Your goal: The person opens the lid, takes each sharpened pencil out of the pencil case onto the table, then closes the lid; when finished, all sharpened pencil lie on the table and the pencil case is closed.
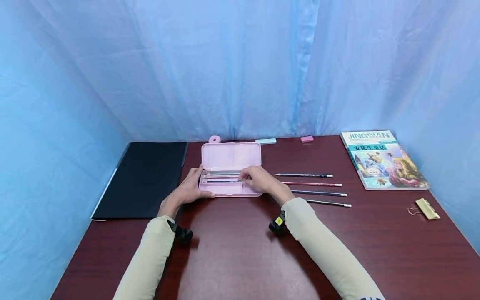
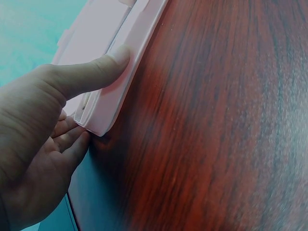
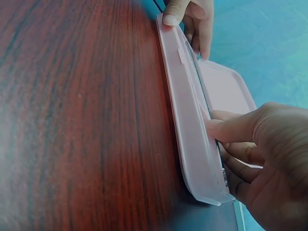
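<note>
An open pink pencil case lies on the table, its lid tipped back. Several pencils lie side by side in its rear part. My left hand holds the case's left end, thumb along the front wall and fingers by the end. Reaching into the right half, my right hand pinches the end of a dark pencil between thumb and fingers; the fingertips partly hide that end. In the right wrist view the right thumb is just inside the front wall.
Right of the case several pencils lie in a row on the table. Behind are a pink tape roll, a pale blue block and a pink eraser. A black folder, a book and a binder clip flank them.
</note>
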{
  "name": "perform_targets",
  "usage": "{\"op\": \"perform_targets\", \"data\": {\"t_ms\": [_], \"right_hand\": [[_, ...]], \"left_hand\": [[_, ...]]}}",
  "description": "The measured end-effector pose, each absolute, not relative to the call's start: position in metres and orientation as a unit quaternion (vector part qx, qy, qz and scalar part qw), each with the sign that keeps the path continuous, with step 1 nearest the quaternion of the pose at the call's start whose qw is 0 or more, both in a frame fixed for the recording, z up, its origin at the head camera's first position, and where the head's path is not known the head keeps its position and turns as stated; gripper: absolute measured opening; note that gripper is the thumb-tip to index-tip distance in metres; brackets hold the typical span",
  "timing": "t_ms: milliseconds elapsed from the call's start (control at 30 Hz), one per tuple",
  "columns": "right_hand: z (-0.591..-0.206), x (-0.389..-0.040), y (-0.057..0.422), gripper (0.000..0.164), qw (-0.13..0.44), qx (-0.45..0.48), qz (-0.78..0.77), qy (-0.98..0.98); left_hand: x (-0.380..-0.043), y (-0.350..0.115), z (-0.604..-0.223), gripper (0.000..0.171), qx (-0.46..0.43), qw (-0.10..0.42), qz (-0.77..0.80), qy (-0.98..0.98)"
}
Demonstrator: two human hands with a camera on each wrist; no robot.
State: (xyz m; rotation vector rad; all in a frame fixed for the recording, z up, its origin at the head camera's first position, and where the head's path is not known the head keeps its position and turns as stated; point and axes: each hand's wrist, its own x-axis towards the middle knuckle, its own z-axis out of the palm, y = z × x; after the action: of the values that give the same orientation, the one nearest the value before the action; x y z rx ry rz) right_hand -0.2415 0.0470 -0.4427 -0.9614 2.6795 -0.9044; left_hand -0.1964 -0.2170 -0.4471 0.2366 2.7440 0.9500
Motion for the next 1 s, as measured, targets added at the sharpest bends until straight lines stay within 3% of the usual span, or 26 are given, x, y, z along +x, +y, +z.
{"op": "perform_targets", "data": {"t_ms": [567, 1000], "right_hand": [[-0.439, -0.240, 0.065, 0.014, 0.079, -0.301, -0.332, 0.891], [-0.416, -0.221, 0.147, 0.013, 0.030, -0.294, -0.359, 0.885]], "left_hand": [[-0.198, -0.217, -0.449, 0.115, 0.085, 0.110, 0.326, 0.935], [-0.197, -0.218, -0.450, 0.114, 0.088, 0.106, 0.316, 0.939]]}}
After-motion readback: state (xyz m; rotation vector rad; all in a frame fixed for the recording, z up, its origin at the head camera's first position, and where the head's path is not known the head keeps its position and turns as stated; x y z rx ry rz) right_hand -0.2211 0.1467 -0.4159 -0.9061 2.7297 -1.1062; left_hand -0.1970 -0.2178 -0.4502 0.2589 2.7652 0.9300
